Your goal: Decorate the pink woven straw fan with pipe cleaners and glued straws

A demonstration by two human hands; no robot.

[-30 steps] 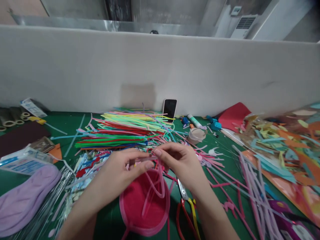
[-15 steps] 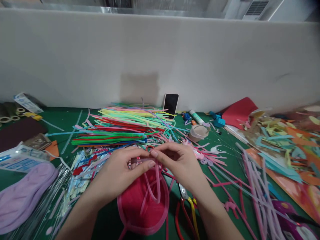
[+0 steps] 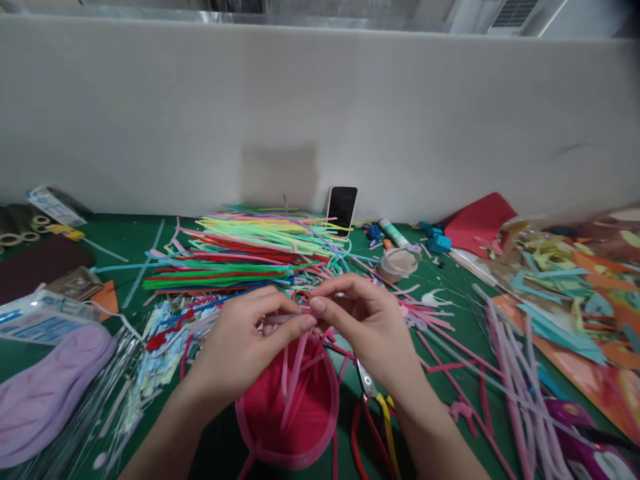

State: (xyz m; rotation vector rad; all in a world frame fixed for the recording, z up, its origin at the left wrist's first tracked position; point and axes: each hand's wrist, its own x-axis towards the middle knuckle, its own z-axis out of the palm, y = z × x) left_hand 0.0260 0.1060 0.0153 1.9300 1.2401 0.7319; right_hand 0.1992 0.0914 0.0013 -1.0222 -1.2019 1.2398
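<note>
Both hands meet in the middle over a red, pink-edged rounded piece (image 3: 310,433). Thumb and fingertips of my left hand (image 3: 240,340) are pinched on a pink pipe cleaner (image 3: 296,370), whose strands hang down in front of the red piece. Close beside it, the fingers of my right hand (image 3: 360,320) are pinched together at the same spot; the bit between the fingertips is largely hidden. Scissors (image 3: 367,387) with red and yellow handles lie by my right wrist.
Behind the hands lies a heap of coloured pipe cleaners (image 3: 250,253). A phone (image 3: 343,207) leans on the white partition (image 3: 175,113). To the right are a small tub (image 3: 399,265), a glue stick (image 3: 393,233) and paper scraps (image 3: 565,280); purple foam pieces (image 3: 55,393) lie left.
The large pink loop under the fingers has been drawn up and now hangs as narrower strands. My right hand has shifted slightly up and to the right.
</note>
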